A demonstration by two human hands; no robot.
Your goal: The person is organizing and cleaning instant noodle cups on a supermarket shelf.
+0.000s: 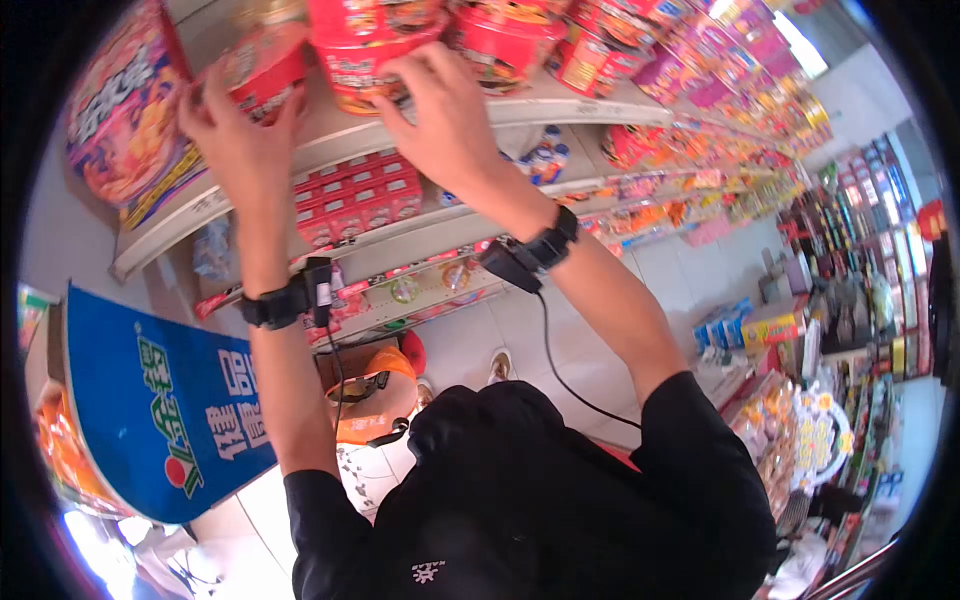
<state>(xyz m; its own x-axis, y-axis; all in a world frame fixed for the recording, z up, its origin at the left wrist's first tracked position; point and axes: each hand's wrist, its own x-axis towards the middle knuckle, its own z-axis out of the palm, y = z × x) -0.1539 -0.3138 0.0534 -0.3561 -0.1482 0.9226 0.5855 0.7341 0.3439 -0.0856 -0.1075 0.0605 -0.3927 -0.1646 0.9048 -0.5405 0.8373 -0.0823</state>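
At the upper shelf, my left hand (240,145) has its thumb and fingers on either side of a red instant noodle tub (268,68), which appears tilted. My right hand (445,115) reaches to the right edge of a stacked red noodle tub (350,65). Its fingers are curved and apart, with the fingertips and thumb against the tub's side. More red noodle tubs (505,45) stand just right of that hand. A large purple and red noodle pack (125,110) is upright to the left of my left hand.
Below the shelf edge (560,110) sit small red boxes (360,195) in stacked rows. A blue sign board (160,400) stands at lower left. An orange container (375,400) is on the floor near my feet. Stocked shelves (850,220) line the right side.
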